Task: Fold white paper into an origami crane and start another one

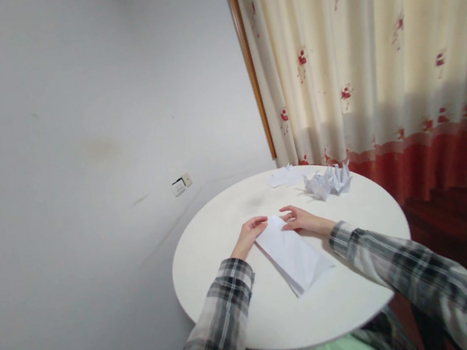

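A folded sheet of white paper [295,257] lies slanted on the round white table [212,261], its loose layers parting slightly at the near end. My left hand [251,233] is closed at the far left edge of the sheet, thumb and fingers pinched together there. On the opposite side, my right hand [301,218] has its fingers curved and apart, with the thumb by the sheet's far right edge. Whether that thumb presses on the paper is too small to tell.
Several folded white paper shapes [328,182] with pointed tips stand at the table's back right. Flat white papers [284,176] lie beside them at the back. A wall with a socket [179,188] is on the left, and a floral curtain [352,61] hangs behind.
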`<state>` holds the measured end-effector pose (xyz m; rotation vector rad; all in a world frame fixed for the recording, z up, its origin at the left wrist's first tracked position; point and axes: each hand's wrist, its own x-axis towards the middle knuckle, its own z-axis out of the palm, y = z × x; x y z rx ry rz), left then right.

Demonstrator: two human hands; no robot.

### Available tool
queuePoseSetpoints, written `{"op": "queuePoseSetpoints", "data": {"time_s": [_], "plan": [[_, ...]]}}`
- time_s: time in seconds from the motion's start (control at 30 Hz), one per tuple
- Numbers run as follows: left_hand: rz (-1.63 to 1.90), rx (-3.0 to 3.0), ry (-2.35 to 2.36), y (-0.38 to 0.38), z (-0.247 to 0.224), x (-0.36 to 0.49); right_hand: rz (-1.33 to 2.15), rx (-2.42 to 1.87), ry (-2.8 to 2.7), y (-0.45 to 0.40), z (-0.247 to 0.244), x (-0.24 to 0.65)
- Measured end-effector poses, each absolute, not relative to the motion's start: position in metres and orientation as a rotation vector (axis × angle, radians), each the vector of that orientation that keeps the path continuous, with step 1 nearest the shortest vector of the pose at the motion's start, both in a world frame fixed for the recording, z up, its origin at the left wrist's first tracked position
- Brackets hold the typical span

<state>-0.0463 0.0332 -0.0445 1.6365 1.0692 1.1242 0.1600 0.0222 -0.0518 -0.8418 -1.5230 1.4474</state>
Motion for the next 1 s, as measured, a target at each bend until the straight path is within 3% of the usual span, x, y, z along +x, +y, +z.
{"op": "queuePoseSetpoints", "data": {"time_s": [0.53, 0.8, 1.0], "plan": [[1.094, 1.514, 1.095, 0.034, -0.046, -0.048, 1.237, -0.871, -1.307, 0.023, -0.042, 0.161], [1.081, 1.516, 1.059, 0.028, -0.042, -0.046, 1.391, -0.875, -1.381, 0.020, -0.047, 0.161], [1.040, 1.488, 0.991, 0.025, -0.039, -0.045, 1.307, -0.898, -1.389, 0.024, -0.049, 0.162]]}}
